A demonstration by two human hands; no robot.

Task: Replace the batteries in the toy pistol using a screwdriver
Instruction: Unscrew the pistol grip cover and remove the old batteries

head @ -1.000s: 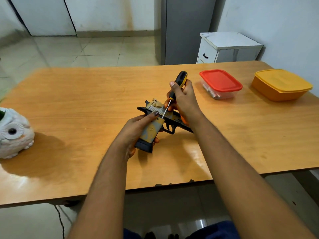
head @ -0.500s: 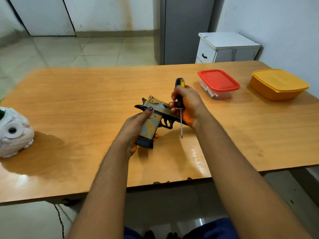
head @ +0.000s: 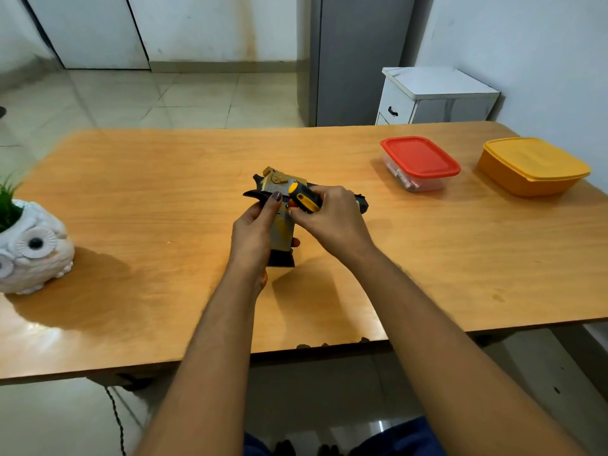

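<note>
The toy pistol, tan with black parts, is held over the middle of the wooden table. My left hand grips its handle, thumb lying along the side. My right hand holds the black and yellow screwdriver by its handle, which lies across the pistol's body pointing up and left. The screwdriver's shaft is hidden behind my right hand. My right fingertips sit at the pistol's grip beside my left thumb. The pistol's barrel end pokes out to the right of my right hand.
A clear box with a red lid and an orange lidded box stand at the table's far right. A white owl-shaped planter sits at the left edge. A white drawer cabinet stands behind the table.
My right hand has turned the screwdriver from upright with the tip down to lying across the pistol, and its fingers have moved onto the grip. My left hand keeps its hold.
</note>
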